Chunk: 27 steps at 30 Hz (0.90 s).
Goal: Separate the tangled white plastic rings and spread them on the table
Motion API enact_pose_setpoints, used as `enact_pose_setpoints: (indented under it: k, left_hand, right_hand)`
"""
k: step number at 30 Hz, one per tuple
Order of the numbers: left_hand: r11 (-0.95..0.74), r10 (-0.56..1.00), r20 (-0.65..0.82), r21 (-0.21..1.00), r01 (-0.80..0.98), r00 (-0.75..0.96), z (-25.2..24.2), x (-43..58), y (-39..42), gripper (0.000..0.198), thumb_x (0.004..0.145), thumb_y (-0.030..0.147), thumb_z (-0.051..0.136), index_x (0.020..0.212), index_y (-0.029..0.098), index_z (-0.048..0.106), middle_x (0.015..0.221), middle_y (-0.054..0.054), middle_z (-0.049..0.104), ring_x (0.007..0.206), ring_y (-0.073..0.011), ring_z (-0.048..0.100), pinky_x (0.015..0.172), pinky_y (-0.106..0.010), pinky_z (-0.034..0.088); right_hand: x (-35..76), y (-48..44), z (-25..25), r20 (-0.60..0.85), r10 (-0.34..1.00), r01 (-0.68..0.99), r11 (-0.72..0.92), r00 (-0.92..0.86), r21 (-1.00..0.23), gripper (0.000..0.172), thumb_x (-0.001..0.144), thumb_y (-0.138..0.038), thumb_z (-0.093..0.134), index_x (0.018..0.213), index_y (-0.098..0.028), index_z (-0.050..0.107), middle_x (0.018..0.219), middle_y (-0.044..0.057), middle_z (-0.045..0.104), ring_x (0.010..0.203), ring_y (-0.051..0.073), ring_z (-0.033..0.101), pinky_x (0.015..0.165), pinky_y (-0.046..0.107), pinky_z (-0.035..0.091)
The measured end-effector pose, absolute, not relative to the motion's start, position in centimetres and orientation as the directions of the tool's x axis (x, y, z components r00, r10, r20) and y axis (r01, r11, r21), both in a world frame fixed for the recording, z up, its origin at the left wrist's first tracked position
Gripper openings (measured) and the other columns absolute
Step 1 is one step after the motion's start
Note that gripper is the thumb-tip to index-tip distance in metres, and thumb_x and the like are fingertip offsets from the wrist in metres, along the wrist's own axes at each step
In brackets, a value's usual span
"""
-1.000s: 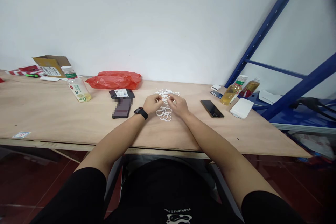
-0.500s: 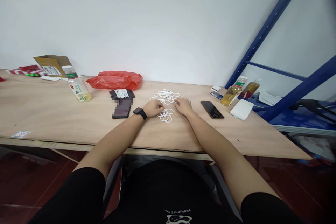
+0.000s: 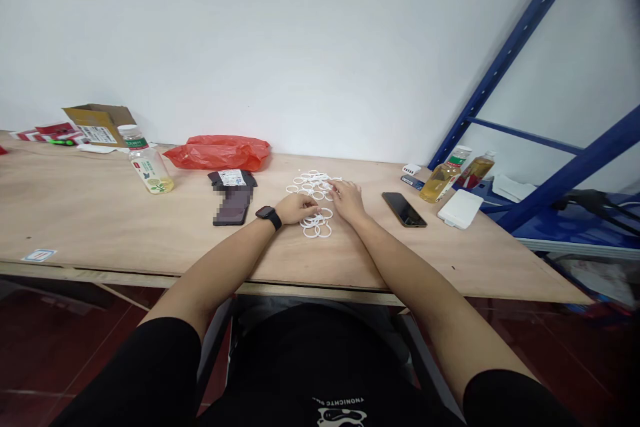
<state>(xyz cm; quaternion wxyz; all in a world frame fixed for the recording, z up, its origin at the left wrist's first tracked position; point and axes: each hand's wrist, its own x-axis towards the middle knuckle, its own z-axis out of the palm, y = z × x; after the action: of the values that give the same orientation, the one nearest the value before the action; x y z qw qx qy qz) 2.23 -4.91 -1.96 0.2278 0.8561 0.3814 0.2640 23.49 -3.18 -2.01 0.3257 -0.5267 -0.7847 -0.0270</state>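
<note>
Loose white plastic rings (image 3: 313,181) lie in a pile on the wooden table (image 3: 100,213). Just in front of the pile lies a linked cluster of white rings (image 3: 318,228). My left hand (image 3: 296,208), a black watch on its wrist, rests on the table with fingers curled on the near cluster. My right hand (image 3: 346,200) lies to the right of it, its fingers stretched out to the pile's right edge and touching the loose rings.
Left of my hands lie a dark phone (image 3: 231,208), a black pouch (image 3: 231,178), a red plastic bag (image 3: 219,152), a drink bottle (image 3: 148,168) and a cardboard box (image 3: 99,124). To the right are a black phone (image 3: 404,208), a white power bank (image 3: 461,207), two bottles (image 3: 443,175) and blue shelving (image 3: 565,167).
Both hands came down from holding rings just above the table. The left one now rests on the near cluster, and the right has reached forward into the loose pile.
</note>
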Motion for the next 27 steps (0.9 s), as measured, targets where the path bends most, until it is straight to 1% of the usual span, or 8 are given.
enact_pose_setpoints:
  k: [2,4,6,8,14,18,22,27]
  left_hand:
    - [-0.602,0.792,0.352,0.588,0.541,0.498,-2.0,2.2,-4.8,0.035,0.089,0.044,0.055,0.096,0.016,0.074,0.084,-0.004,0.073,0.071,-0.0144,0.062,0.067,-0.024,0.046]
    - [-0.608,0.791,0.479,0.556,0.567,0.38,-2.1,2.1,-4.4,0.033,0.088,0.04,0.058,0.104,0.015,0.073,0.089,-0.006,0.072,0.072,-0.0144,0.061,0.071,-0.026,0.048]
    - [-0.621,0.762,0.58,0.529,0.578,0.289,-2.1,1.9,-4.2,0.034,0.087,0.036,0.061,0.111,0.015,0.071,0.097,-0.008,0.071,0.071,-0.0137,0.059,0.074,-0.027,0.049]
    - [-0.65,0.732,0.619,0.509,0.564,0.285,-2.1,1.8,-4.0,0.032,0.086,0.033,0.062,0.111,0.016,0.072,0.102,-0.009,0.069,0.071,-0.0129,0.059,0.074,-0.027,0.049]
    - [-0.688,0.719,0.585,0.519,0.507,0.376,-1.9,2.2,-4.5,0.026,0.085,0.024,0.06,0.106,0.018,0.075,0.098,-0.006,0.074,0.071,-0.0132,0.061,0.07,-0.026,0.049]
    - [-0.622,0.781,0.532,0.615,0.485,0.328,-1.9,2.4,-4.6,0.032,0.084,0.023,0.058,0.111,0.016,0.074,0.097,-0.006,0.076,0.067,-0.0124,0.061,0.068,-0.025,0.049]
    - [-0.562,0.827,0.49,0.711,0.423,0.275,-2.1,2.4,-4.4,0.03,0.084,0.026,0.059,0.105,0.014,0.075,0.096,-0.007,0.076,0.071,-0.0142,0.064,0.068,-0.026,0.051]
    - [-0.518,0.854,0.474,0.743,0.424,0.213,-2.0,2.5,-4.3,0.027,0.079,0.023,0.061,0.099,0.013,0.076,0.091,-0.007,0.076,0.071,-0.0151,0.065,0.069,-0.027,0.053]
  right_hand:
    - [22.9,-3.5,-2.0,0.577,0.753,0.76,0.565,-0.316,-0.322,0.033,0.093,-0.022,0.051,0.123,-0.022,0.065,0.108,0.009,0.07,0.103,0.024,0.059,0.094,0.039,0.04]
    - [22.4,-3.7,-2.2,0.606,0.7,0.668,0.66,-0.379,-0.343,0.033,0.093,-0.021,0.05,0.123,-0.022,0.065,0.107,0.009,0.07,0.1,0.023,0.06,0.093,0.038,0.044]
    - [22.1,-3.8,-2.4,0.63,0.662,0.598,0.714,-0.406,-0.364,0.032,0.094,-0.022,0.05,0.122,-0.023,0.066,0.105,0.008,0.07,0.099,0.022,0.061,0.091,0.037,0.047]
    - [21.9,-4.0,-2.5,0.648,0.642,0.557,0.739,-0.41,-0.379,0.03,0.094,-0.023,0.05,0.12,-0.024,0.067,0.104,0.007,0.071,0.098,0.021,0.062,0.09,0.036,0.048]
    - [21.8,-4.2,-2.4,0.661,0.639,0.525,0.746,-0.392,-0.41,0.026,0.093,-0.023,0.052,0.111,-0.025,0.071,0.103,0.005,0.073,0.097,0.02,0.065,0.09,0.035,0.05]
    - [21.8,-4.4,-2.2,0.668,0.652,0.542,0.728,-0.359,-0.42,0.026,0.092,-0.021,0.054,0.11,-0.026,0.071,0.104,0.005,0.073,0.097,0.02,0.065,0.09,0.035,0.05]
    - [21.7,-4.5,-2.2,0.666,0.644,0.539,0.736,-0.375,-0.409,0.023,0.091,-0.02,0.054,0.104,-0.025,0.073,0.1,0.004,0.073,0.095,0.02,0.065,0.088,0.034,0.05]
    - [21.6,-4.3,-2.5,0.679,0.609,0.516,0.769,-0.41,-0.378,0.021,0.089,-0.018,0.055,0.094,-0.025,0.074,0.093,0.004,0.073,0.093,0.019,0.065,0.087,0.034,0.05]
